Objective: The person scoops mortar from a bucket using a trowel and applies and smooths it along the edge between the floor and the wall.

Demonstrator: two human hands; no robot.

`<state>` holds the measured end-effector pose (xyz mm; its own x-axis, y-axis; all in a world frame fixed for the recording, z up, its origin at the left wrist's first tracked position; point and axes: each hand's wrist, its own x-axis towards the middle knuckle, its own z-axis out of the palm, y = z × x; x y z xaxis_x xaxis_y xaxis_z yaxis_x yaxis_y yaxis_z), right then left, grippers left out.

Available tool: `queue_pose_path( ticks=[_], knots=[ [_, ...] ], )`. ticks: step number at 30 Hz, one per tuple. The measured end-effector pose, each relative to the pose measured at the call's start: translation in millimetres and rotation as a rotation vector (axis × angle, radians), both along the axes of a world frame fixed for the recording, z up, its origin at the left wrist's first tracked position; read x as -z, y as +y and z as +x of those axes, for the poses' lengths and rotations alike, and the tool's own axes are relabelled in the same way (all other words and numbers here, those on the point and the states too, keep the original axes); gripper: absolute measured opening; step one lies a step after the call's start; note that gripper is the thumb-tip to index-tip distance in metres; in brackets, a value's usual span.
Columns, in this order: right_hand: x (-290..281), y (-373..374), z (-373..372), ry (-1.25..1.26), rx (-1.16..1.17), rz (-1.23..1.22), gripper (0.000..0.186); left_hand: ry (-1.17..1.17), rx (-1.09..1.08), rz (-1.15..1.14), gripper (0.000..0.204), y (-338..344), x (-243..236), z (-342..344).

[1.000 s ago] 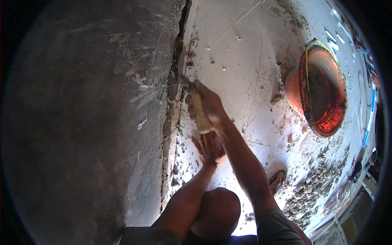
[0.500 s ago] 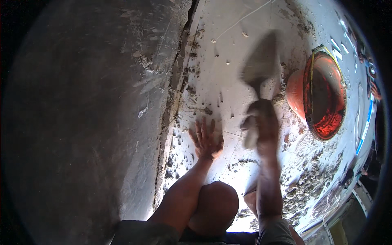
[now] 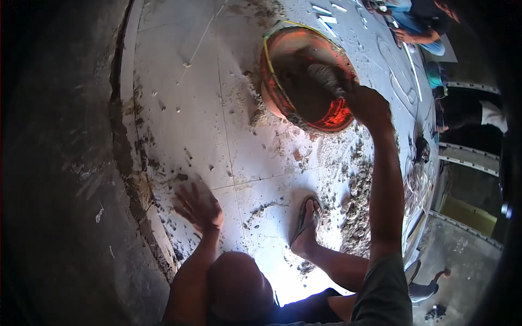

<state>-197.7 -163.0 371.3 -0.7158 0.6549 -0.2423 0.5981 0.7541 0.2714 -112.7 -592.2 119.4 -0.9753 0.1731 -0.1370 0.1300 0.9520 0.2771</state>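
Observation:
My right hand (image 3: 370, 108) is closed round the handle of a pointed trowel (image 3: 325, 76). Its blade reaches into the mouth of an orange bucket (image 3: 271, 102), where it is partly lost among dark grey mortar-like stuff. The bucket leans over on the floor, and a yellow handle lies along its rim. To the left, my left hand (image 3: 200, 209) rests with fingers spread on the pale tiled floor (image 3: 204, 130), holding nothing. It lies near the gap beside the grey wall.
The grey wall (image 3: 65, 179) runs along the left, with a crumbly dark joint (image 3: 126, 163) at its foot. Mortar crumbs (image 3: 356, 212) lie heaped right of my sandalled foot (image 3: 307, 220). Another person (image 3: 424, 27) sits at the far right, near loose cable (image 3: 399, 70).
The view has swung to the right. My right hand has carried the trowel from above the floor into the bucket. My left hand remains spread on the floor.

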Motion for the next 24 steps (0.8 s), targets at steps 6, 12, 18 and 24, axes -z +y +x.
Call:
queue_pose_path(
  ticks=[6, 12, 18, 24],
  knots=[
    [70, 36, -34, -0.046, 0.096, -0.487, 0.043, -0.007, -0.013, -0.043, 0.093, 1, 3, 2],
    [58, 45, -1, 0.345, 0.507, -1.221, 0.035, 0.012, 0.006, -0.062, 0.084, -2, -5, -2],
    [33, 1, 31, 0.772, 0.47, -1.151, 0.042, 0.073, 0.004, -0.121, 0.081, -6, 3, 3],
    [4, -10, 67, 0.806, 0.431, -0.911, 0.032, 0.043, -0.021, -0.197, 0.071, 7, 5, 7]
  ],
)
